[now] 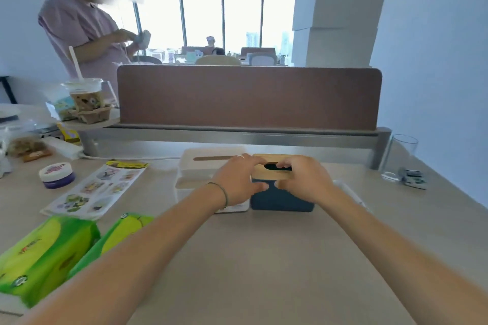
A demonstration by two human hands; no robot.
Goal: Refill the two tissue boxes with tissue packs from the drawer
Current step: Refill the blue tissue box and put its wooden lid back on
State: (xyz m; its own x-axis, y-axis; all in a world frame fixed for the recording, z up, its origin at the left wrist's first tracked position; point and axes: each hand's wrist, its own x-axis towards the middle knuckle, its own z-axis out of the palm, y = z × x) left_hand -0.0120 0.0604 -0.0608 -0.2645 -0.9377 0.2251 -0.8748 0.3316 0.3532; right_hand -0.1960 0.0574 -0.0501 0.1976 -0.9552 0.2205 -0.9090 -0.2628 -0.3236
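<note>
Fingers [284, 166] of the right hand [303, 179] hook into the dark slot of a wooden lid [266, 170] and clamp its front edge; the left hand [239, 179] grips the lid's left end, thumb below. Under the lid sits a dark blue tissue box [280, 199]. Touching its left side stands a white tissue box [208, 174], lid on. Two green tissue packs [47, 253] lie well left and nearer on the surface [250, 258]. Right of the blue box stands one glass [400, 157].
</note>
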